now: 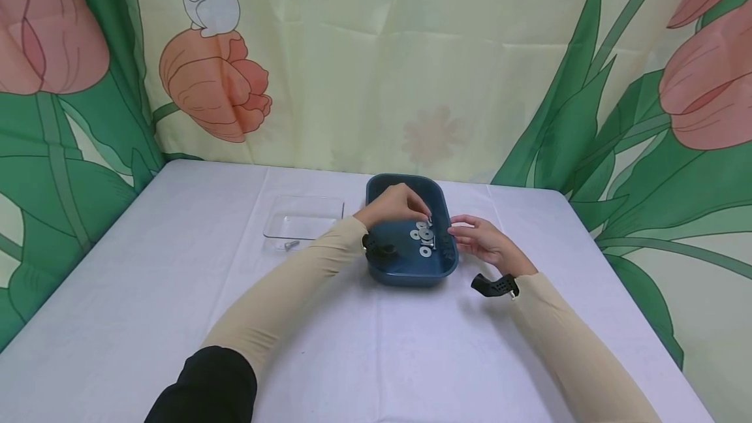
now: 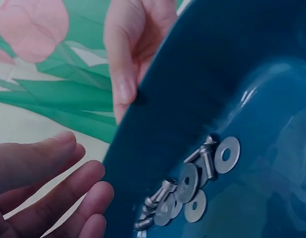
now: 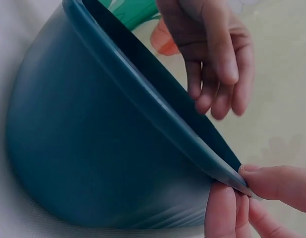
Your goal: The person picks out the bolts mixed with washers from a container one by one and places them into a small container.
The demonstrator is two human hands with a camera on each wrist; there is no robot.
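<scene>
A deep blue plastic bin [image 1: 411,277] stands near the table's far edge. Flat metal washers [image 2: 226,154] and several bolts [image 2: 208,162] lie clustered on its floor along the right wall. My left hand [image 1: 399,204] hangs over the bin, fingertips just above the cluster in the head view. In the left wrist view its fingers [image 2: 78,186] are loosely bent, with a gap to the thumb and nothing between them. On the right side, my right hand [image 1: 484,243] pinches the bin's rim [image 3: 192,146], thumb on one side and fingers on the other.
Left of the bin lies a clear, shallow rectangular box or lid [image 1: 302,215]. A small metal piece [image 1: 290,245] shows in a clear part at its near edge. White cloth [image 1: 329,358] covers the table, and a tulip-print curtain [image 1: 376,70] hangs behind it.
</scene>
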